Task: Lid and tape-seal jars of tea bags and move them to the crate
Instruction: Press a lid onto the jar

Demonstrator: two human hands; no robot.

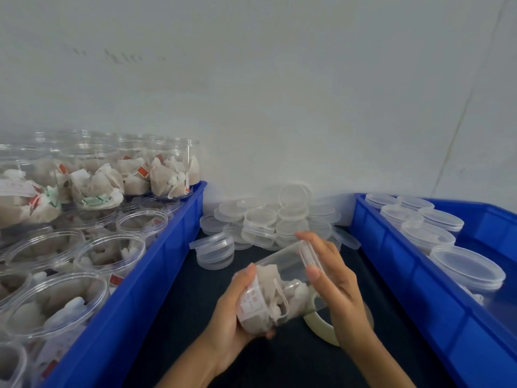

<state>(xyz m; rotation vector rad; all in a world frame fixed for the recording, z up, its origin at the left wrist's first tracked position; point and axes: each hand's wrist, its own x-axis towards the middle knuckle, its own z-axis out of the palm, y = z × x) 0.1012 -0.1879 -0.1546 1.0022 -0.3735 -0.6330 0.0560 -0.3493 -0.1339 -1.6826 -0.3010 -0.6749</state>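
The clear jar of tea bags [275, 289] is held tilted above the dark surface [173, 317], between the two blue crates. The left hand [237, 312] grips its base, fingers curled round it. The right hand [333, 278] lies against the lid [309, 254] at the jar's mouth, thumb and fingers round its rim. The lid seems to be going on: to do it well, press it square until it seats all round, then reach for the tape roll [321, 329] lying just below. Loose lids [268, 219] are heaped behind; the left crate [156, 261] holds open jars, the right crate [405, 275] lidded ones.
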